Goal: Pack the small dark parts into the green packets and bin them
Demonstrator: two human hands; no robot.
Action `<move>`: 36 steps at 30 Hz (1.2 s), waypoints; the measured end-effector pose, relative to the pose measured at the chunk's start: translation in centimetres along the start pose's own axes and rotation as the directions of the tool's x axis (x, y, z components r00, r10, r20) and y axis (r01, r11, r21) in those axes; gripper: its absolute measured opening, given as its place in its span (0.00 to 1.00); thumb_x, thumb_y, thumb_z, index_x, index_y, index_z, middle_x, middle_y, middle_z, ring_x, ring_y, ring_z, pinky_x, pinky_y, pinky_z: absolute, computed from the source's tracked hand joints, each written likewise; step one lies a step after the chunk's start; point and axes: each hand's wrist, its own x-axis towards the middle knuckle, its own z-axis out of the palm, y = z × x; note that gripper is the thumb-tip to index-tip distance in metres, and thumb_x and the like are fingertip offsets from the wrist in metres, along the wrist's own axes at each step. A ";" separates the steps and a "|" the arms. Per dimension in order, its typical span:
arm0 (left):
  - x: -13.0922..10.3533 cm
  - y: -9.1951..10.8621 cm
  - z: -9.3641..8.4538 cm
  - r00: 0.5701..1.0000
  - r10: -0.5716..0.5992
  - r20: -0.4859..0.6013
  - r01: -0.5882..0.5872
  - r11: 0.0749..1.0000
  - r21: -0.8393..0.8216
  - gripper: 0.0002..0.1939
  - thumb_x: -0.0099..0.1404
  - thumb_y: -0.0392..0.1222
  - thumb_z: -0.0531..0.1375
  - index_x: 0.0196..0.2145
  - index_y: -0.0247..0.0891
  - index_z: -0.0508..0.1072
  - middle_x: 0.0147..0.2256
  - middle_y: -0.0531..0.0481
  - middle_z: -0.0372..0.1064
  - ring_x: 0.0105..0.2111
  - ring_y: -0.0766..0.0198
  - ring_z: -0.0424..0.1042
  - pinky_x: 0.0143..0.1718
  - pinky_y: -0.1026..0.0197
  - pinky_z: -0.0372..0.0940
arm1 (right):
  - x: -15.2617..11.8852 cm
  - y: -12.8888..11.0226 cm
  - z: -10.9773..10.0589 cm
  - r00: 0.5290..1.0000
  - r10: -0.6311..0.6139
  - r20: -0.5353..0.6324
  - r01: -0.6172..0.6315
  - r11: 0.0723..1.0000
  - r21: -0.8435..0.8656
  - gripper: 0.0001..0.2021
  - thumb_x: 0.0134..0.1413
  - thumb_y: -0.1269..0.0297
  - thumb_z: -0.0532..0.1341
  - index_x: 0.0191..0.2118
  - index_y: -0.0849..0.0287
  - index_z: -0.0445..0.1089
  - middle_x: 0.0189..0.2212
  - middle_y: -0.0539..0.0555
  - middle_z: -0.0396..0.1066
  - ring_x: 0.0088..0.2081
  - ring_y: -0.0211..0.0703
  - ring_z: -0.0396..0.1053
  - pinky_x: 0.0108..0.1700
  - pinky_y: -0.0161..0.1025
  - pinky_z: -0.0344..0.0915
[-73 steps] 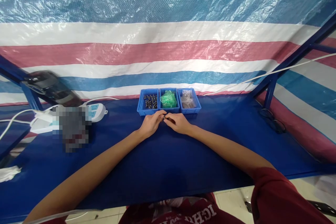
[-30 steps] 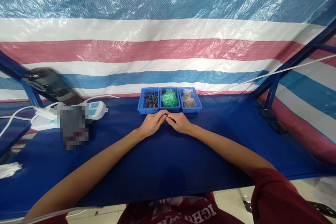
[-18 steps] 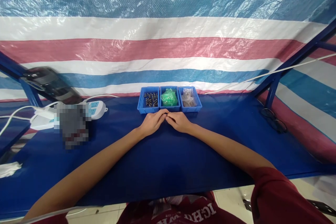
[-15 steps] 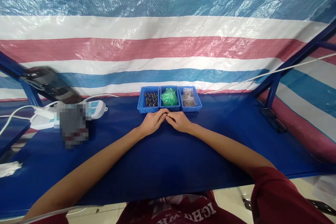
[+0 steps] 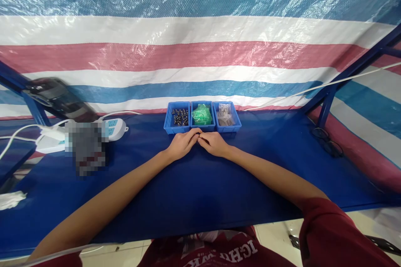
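My left hand (image 5: 183,144) and my right hand (image 5: 214,143) meet at the fingertips just in front of the middle blue bin. The fingers of both are closed and pressed together; a tiny dark spot shows between the tips, too small to name. Three blue bins stand side by side beyond them. Small dark metal parts (image 5: 181,117) lie in the left bin (image 5: 169,127), a green plastic-wrapped bundle (image 5: 202,114) in the middle bin (image 5: 203,127), and clear bags of small parts (image 5: 225,116) in the right bin (image 5: 237,125).
On the left of the blue table (image 5: 200,200) are a white power strip (image 5: 116,130), a pixelated dark object (image 5: 87,146), a dark bottle (image 5: 62,98) and white cloth (image 5: 11,200). Glasses (image 5: 327,142) lie at the right. Behind hangs a striped sheet (image 5: 200,56).
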 end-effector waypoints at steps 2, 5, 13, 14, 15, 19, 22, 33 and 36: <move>0.0 0.0 0.0 1.000 -0.002 0.005 0.002 1.000 0.003 0.16 0.72 0.45 0.43 0.51 0.38 0.63 0.39 0.49 0.73 0.34 0.65 0.74 0.37 0.66 0.65 | 0.0 0.0 0.0 1.000 0.000 0.001 0.000 1.000 -0.003 0.12 0.63 0.65 0.50 0.29 0.60 0.64 0.25 0.52 0.68 0.27 0.37 0.64 0.34 0.34 0.58; 0.0 -0.1 0.1 1.000 -0.007 0.014 0.007 1.000 0.007 0.16 0.72 0.45 0.43 0.51 0.38 0.63 0.38 0.50 0.73 0.33 0.65 0.74 0.37 0.66 0.65 | 0.0 0.1 0.1 1.000 -0.006 -0.002 0.006 1.000 -0.009 0.12 0.63 0.65 0.51 0.29 0.60 0.64 0.25 0.52 0.68 0.26 0.37 0.64 0.33 0.34 0.57; 0.2 0.2 0.0 1.000 -0.010 0.025 0.010 1.000 0.009 0.16 0.72 0.44 0.43 0.50 0.38 0.63 0.37 0.50 0.73 0.33 0.65 0.74 0.36 0.66 0.64 | 0.1 0.2 0.1 1.000 0.000 0.014 0.001 0.999 -0.032 0.11 0.62 0.66 0.53 0.28 0.60 0.65 0.24 0.51 0.68 0.25 0.37 0.64 0.32 0.34 0.55; 0.2 0.2 0.0 1.000 -0.009 0.024 0.008 1.000 0.013 0.16 0.72 0.44 0.43 0.50 0.38 0.63 0.37 0.50 0.73 0.33 0.65 0.74 0.36 0.66 0.64 | 0.1 0.2 0.1 1.000 -0.001 0.013 0.001 0.999 -0.034 0.11 0.62 0.66 0.53 0.28 0.60 0.65 0.24 0.51 0.68 0.25 0.37 0.64 0.32 0.34 0.55; 0.2 0.2 0.0 1.000 -0.005 0.023 0.005 1.000 0.017 0.16 0.72 0.44 0.43 0.50 0.38 0.63 0.37 0.50 0.73 0.33 0.65 0.74 0.36 0.66 0.64 | 0.1 0.2 0.1 1.000 -0.001 0.011 0.001 0.999 -0.035 0.11 0.62 0.67 0.53 0.28 0.60 0.65 0.24 0.51 0.68 0.25 0.37 0.64 0.32 0.34 0.55; 0.2 0.1 0.0 1.000 0.001 0.025 -0.001 1.000 0.026 0.16 0.72 0.44 0.43 0.50 0.38 0.63 0.37 0.50 0.73 0.33 0.65 0.74 0.35 0.65 0.64 | 0.0 0.2 0.2 1.000 -0.012 0.006 0.012 0.999 -0.034 0.11 0.61 0.68 0.54 0.28 0.60 0.65 0.24 0.51 0.68 0.25 0.37 0.64 0.31 0.34 0.55; 0.2 0.1 0.0 1.000 -0.003 0.030 0.002 0.999 0.032 0.16 0.72 0.44 0.43 0.51 0.38 0.63 0.37 0.51 0.73 0.32 0.65 0.74 0.35 0.65 0.64 | 0.0 0.2 0.2 1.000 -0.017 0.005 0.018 0.999 -0.037 0.10 0.61 0.68 0.54 0.28 0.60 0.65 0.24 0.52 0.69 0.26 0.37 0.64 0.31 0.34 0.55; 0.2 0.0 0.0 0.999 -0.003 0.040 0.002 1.000 0.027 0.16 0.72 0.44 0.43 0.52 0.38 0.62 0.37 0.49 0.73 0.32 0.65 0.74 0.36 0.65 0.64 | 0.0 0.3 0.3 1.000 -0.013 0.012 0.014 0.998 -0.059 0.11 0.61 0.66 0.53 0.28 0.61 0.66 0.24 0.52 0.69 0.25 0.37 0.63 0.31 0.34 0.55; 0.2 0.0 0.0 0.999 -0.003 0.042 0.002 1.000 0.029 0.16 0.72 0.44 0.43 0.51 0.38 0.62 0.37 0.50 0.73 0.33 0.65 0.74 0.35 0.65 0.64 | 0.0 0.3 0.3 1.000 -0.010 0.013 0.011 0.998 -0.069 0.11 0.61 0.66 0.53 0.28 0.61 0.66 0.25 0.52 0.69 0.25 0.37 0.63 0.31 0.34 0.55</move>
